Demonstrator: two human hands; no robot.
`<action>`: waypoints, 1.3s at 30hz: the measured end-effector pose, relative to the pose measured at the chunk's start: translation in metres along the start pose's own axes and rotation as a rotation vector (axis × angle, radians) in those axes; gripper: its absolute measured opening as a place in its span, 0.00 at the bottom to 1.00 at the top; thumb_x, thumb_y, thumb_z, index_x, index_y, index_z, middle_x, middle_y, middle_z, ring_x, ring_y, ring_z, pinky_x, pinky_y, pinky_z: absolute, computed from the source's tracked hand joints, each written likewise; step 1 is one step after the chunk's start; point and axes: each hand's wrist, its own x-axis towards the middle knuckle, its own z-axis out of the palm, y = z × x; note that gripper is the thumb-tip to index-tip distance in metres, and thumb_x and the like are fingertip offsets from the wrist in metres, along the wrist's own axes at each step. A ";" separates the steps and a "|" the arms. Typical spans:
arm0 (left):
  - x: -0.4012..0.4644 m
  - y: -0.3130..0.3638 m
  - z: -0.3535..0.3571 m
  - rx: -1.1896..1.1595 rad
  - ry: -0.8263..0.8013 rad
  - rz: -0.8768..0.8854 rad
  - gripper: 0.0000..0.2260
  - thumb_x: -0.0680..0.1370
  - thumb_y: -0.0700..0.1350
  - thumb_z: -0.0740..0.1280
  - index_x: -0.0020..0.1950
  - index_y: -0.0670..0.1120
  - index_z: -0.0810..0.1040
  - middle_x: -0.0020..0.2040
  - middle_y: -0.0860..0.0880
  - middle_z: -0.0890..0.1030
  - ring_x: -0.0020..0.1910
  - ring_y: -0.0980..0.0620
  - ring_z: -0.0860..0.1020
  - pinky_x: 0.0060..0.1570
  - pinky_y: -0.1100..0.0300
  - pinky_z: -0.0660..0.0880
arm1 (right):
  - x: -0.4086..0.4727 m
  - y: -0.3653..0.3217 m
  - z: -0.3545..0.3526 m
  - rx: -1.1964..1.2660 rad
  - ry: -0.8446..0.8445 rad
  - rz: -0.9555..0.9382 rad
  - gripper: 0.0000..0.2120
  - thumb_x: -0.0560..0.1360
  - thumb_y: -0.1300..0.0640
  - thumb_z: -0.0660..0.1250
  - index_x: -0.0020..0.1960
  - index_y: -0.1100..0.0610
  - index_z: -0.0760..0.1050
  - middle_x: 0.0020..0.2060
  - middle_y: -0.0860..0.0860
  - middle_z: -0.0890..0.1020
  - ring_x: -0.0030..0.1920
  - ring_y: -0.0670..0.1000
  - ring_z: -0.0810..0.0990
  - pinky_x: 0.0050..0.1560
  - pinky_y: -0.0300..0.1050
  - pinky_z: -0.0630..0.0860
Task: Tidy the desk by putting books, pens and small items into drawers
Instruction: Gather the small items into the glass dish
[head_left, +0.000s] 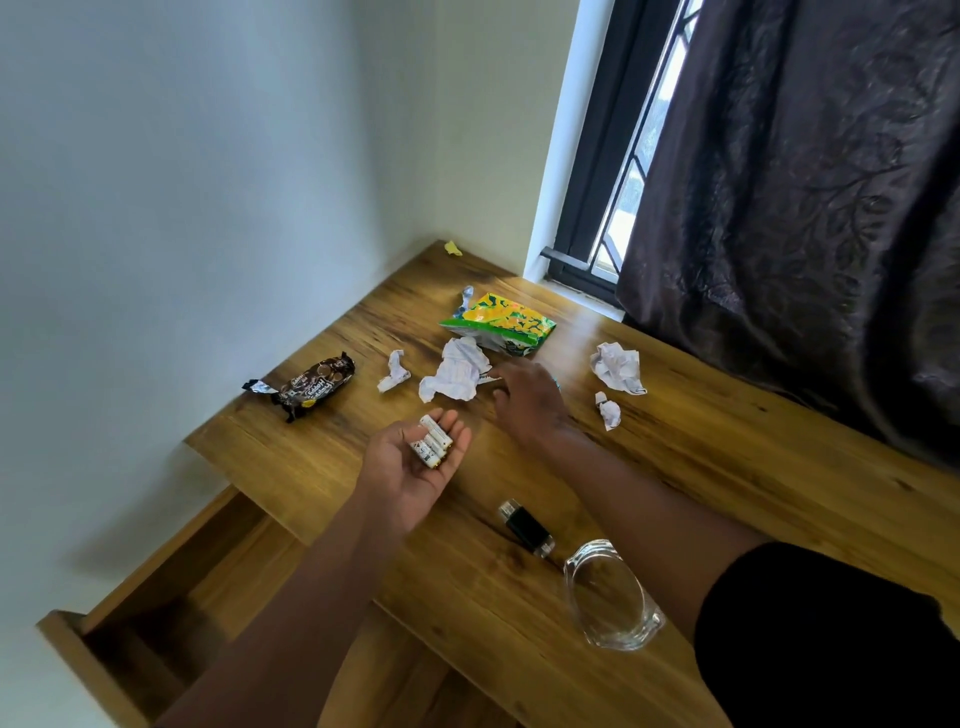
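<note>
My left hand (410, 467) lies palm up over the wooden desk (701, 467), fingers straight, carrying several small white batteries (434, 441). My right hand (530, 397) hovers palm down beside a large crumpled paper (454, 376), fingers relaxed, and what lies under it is hidden. A black lighter-shaped item (525, 527) lies near the front of the desk. The open drawer (171, 597) sticks out at the lower left, below the desk's edge.
A clear glass dish (613, 597) stands by my right forearm. A green-yellow snack bag (501, 325), a brown biscuit packet (317, 384) and more crumpled papers (615, 366) litter the desk. A dark curtain (805, 208) hangs at the right, with a wall on the left.
</note>
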 end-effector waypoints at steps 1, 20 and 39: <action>0.000 0.000 0.001 -0.007 -0.009 -0.009 0.18 0.79 0.33 0.58 0.68 0.32 0.75 0.56 0.34 0.83 0.58 0.38 0.82 0.57 0.43 0.79 | 0.002 0.002 -0.001 -0.009 -0.015 0.000 0.14 0.76 0.63 0.67 0.61 0.57 0.82 0.59 0.55 0.82 0.59 0.57 0.79 0.59 0.51 0.77; -0.007 -0.015 0.009 0.099 -0.088 -0.020 0.16 0.82 0.37 0.63 0.69 0.31 0.73 0.61 0.32 0.82 0.64 0.34 0.80 0.69 0.42 0.74 | -0.022 -0.003 -0.007 -0.004 0.075 0.154 0.13 0.72 0.64 0.68 0.54 0.57 0.84 0.52 0.55 0.86 0.53 0.58 0.83 0.52 0.50 0.81; -0.050 -0.106 0.037 0.770 0.008 -0.238 0.05 0.79 0.27 0.65 0.53 0.33 0.76 0.54 0.33 0.79 0.51 0.38 0.80 0.54 0.46 0.79 | -0.210 0.005 -0.079 0.411 0.128 0.569 0.06 0.71 0.51 0.76 0.46 0.51 0.84 0.37 0.42 0.81 0.39 0.40 0.80 0.35 0.37 0.71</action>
